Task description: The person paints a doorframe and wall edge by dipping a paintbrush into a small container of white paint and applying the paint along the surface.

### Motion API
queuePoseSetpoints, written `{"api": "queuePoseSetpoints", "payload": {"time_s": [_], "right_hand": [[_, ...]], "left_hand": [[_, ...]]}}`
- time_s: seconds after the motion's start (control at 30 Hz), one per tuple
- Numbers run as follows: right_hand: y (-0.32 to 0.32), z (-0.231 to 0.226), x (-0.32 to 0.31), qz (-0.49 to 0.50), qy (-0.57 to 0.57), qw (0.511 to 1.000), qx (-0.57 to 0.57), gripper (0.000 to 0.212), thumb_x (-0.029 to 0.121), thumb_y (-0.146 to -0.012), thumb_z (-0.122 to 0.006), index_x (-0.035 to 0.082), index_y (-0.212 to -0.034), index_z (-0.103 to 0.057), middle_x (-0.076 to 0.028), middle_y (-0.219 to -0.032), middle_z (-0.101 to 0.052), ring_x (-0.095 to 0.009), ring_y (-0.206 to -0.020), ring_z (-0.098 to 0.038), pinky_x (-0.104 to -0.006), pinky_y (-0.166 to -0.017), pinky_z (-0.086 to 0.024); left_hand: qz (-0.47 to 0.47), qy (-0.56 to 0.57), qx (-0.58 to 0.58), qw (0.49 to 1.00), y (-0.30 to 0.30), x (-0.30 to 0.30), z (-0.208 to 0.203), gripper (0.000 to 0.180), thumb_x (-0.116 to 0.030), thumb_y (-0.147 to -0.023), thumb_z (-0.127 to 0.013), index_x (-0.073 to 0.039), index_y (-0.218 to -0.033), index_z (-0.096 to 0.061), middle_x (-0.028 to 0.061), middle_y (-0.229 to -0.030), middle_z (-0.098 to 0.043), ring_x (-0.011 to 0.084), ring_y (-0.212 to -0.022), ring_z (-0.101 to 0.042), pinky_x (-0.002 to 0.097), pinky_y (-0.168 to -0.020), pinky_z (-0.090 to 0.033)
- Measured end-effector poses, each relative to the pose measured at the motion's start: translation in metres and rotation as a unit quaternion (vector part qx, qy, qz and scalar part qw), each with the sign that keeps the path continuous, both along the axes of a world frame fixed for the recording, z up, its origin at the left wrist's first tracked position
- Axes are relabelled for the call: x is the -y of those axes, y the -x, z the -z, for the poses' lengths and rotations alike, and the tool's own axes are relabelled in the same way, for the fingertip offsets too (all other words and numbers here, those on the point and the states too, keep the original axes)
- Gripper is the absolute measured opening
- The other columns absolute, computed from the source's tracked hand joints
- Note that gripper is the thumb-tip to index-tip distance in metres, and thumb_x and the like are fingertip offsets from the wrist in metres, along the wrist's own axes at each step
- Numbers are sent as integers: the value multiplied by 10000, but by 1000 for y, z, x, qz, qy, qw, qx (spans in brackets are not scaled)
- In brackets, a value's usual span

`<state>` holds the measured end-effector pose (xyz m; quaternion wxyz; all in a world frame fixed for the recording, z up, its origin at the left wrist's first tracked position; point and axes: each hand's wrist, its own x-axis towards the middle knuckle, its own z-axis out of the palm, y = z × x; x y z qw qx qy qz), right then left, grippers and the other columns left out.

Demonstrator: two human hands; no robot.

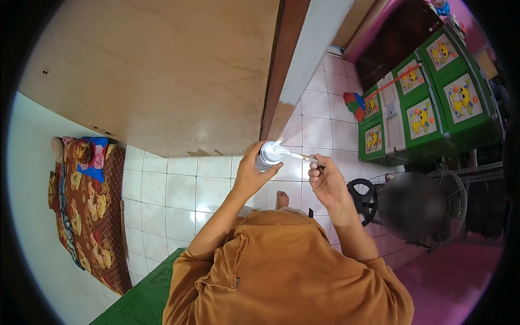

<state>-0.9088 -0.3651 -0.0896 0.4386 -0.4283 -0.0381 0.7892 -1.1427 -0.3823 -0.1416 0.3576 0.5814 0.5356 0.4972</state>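
Gripping one paint can, left hand; right hand pinches one brush.

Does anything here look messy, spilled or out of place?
Nothing looks spilled. The left hand holds a small can of white paint, and the right hand dips a brush into it. The one oddity is the door frame, white above and unpainted brown lower down.

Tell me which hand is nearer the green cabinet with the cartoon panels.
Right. The right hand, holding a paintbrush, is on the side toward the green cabinet; the left hand, gripping the paint can, is farther away.
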Motion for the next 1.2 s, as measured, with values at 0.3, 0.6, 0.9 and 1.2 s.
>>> {"api": "queuePoseSetpoints", "payload": {"time_s": [0.3, 0.6, 0.9, 1.2], "right_hand": [[-26, 17, -3, 13, 11, 985, -174, 173, 185, -1017, -703, 33, -1087, -662, -36, -820, -661, -105, -719, -619, -217, -611, -561], [-35, 9, -45, 95, -151, 981, 70, 293, 253, -1085, -657, 0, -1234, -659, -87, -946, -706, -190, -833, -713, -244, -725, -609], [-4, 88, -110, -23, -428, 805, 411, 238, 117, -1045, -693, 1, -1252, -708, -138, -1067, -706, -197, -866, -730, -343, -772, -641], [45, 76, -136, -47, -557, 577, 595, 246, 18, -968, -720, 29, -1214, -712, -137, -1026, -652, -257, -808, -645, -347, -736, -565]], "left_hand": [[5, -1, -2, 1000, -25, -16, -7, 623, -152, -813, -894, -40, -1356, -610, 157, -1289, -676, 324, -1198, -669, 421, -1022, -527], [-29, 11, -30, 999, -6, -8, 6, 602, -138, -827, -899, -24, -1349, -621, 139, -1290, -686, 281, -1211, -671, 387, -1052, -517], [-65, 31, -33, 997, 18, 8, 15, 654, -153, -835, -908, 3, -1389, -600, 118, -1272, -688, 210, -1195, -656, 358, -1070, -497], [-93, 55, -7, 994, 45, 15, 21, 618, -123, -820, -898, 6, -1360, -626, 134, -1249, -700, 239, -1176, -678, 363, -1046, -514]]}}
